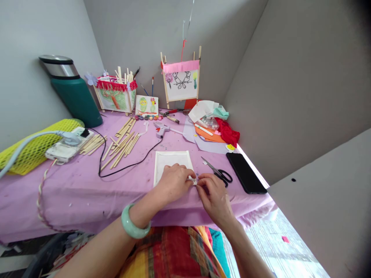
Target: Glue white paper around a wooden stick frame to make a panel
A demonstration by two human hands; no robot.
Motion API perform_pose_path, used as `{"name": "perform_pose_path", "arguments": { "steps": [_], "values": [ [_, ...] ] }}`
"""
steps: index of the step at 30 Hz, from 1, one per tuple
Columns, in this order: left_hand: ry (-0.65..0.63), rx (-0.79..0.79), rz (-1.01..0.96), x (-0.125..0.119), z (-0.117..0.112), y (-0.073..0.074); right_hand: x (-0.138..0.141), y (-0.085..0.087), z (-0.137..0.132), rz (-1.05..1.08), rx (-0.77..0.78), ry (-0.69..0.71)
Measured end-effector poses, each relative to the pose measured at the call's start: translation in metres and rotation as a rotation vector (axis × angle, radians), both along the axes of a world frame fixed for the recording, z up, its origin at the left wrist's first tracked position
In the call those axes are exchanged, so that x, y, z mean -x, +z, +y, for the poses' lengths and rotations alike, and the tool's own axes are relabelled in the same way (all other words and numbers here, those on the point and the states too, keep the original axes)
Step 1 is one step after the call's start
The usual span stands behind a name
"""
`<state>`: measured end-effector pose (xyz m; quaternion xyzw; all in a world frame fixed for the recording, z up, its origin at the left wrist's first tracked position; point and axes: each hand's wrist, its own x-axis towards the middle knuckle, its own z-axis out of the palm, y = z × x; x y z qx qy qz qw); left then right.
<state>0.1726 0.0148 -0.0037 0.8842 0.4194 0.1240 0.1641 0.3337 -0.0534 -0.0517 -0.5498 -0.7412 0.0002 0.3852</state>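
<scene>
A white rectangular panel with a raised border (171,157) lies flat at the table's front, partly covered by my hands. My left hand (175,179) reaches over it, thumb and fingers closed around its lower right corner. At that same corner my right hand (215,196) has its fingertips pinched together; whatever is between them is hidden. Black-handled scissors (222,176) lie just behind my right hand, blades pointing away to the left. A hot glue gun (162,130) rests beyond the panel, its black cord looping left.
Thin wooden sticks (123,150) are spread left of the panel. A phone (245,173) lies near the right edge. Farther back stand a green bottle (75,94), a decorated box (116,98) and a stick-framed picture (182,85). A power strip (65,148) sits left; paper scraps (204,133) are piled right.
</scene>
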Motion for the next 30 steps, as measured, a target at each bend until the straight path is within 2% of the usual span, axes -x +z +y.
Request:
{"name": "perform_pose_path", "arguments": {
  "steps": [17,24,30],
  "values": [
    [0.004,0.022,0.042,-0.0026,0.0032,0.0053,0.0052,0.0050,0.0047,-0.021,0.045,-0.054],
    [0.012,0.035,0.062,-0.0036,0.0036,0.0065,-0.0014,0.0075,0.0019,0.193,0.099,-0.045],
    [0.013,0.060,0.066,-0.0035,0.0034,0.0092,-0.0009,0.0028,-0.0006,0.148,0.084,-0.037]
  ]
}}
